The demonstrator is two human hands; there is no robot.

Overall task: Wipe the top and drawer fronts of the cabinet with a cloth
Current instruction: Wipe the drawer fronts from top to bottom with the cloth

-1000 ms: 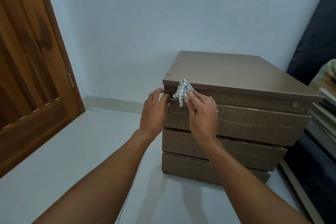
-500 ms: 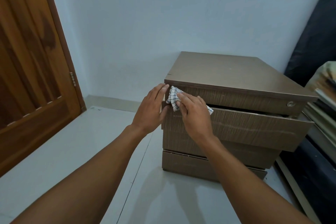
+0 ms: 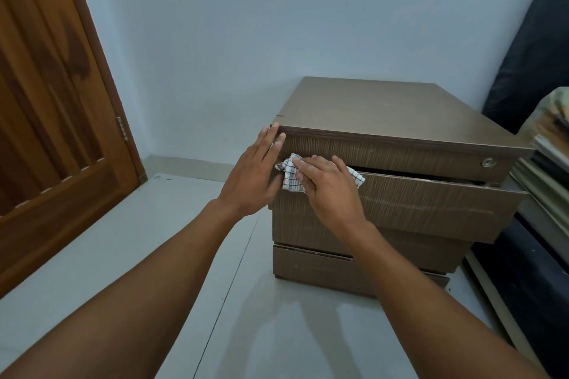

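Note:
A low brown cabinet (image 3: 385,108) with several drawers stands on the floor against the wall. Its second drawer (image 3: 431,203) is pulled out and overhangs the drawers below. My right hand (image 3: 329,184) presses a white checked cloth (image 3: 291,177) onto the top left edge of that drawer. My left hand (image 3: 252,175) lies flat with fingers apart against the cabinet's left front corner, fingertips at the top edge. A round lock (image 3: 487,162) sits at the right of the top drawer front.
A wooden door (image 3: 52,120) fills the left side. A dark upright mattress (image 3: 529,49) and stacked items (image 3: 551,144) crowd the cabinet's right side. Pale tiled floor (image 3: 107,255) lies in front and to the left.
The second drawer has slid out toward me. My right hand with the cloth moved down onto its upper edge. My left hand opened flat against the cabinet's corner.

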